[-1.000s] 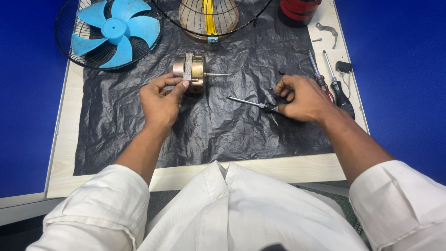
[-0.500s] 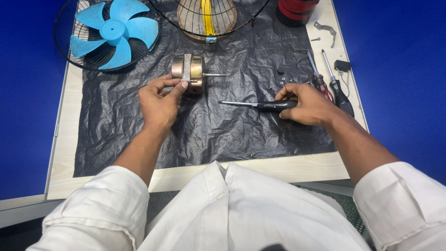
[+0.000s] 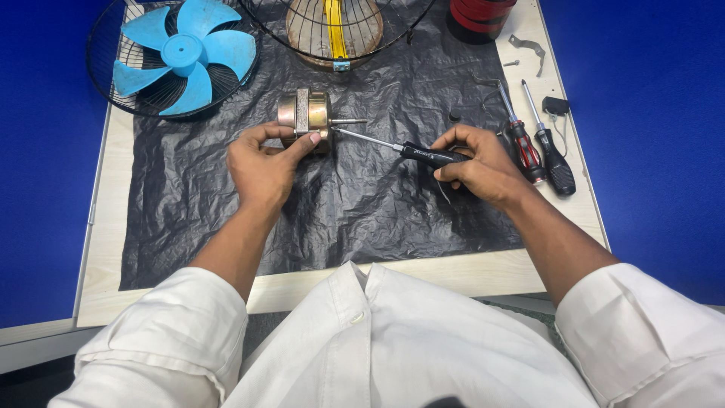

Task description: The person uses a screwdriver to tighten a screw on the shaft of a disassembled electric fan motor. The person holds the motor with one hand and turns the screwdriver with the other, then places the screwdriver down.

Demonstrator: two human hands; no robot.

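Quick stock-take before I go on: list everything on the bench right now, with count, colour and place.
fan motor: one, brass-coloured with a steel shaft, upper middle of the plastic sheet
screwdriver in hand: one, black handle, tip at the motor
spare screwdrivers: two, red-black and black, right edge
fan blade: one, light blue, lying in a guard, top left
wire guard: one, dark with a yellow strip, top middle
red canister: one, red and black, top right
plastic sheet: one, black, covering the board
board: one, pale wood
left hand: on the motor
right hand: gripping the screwdriver
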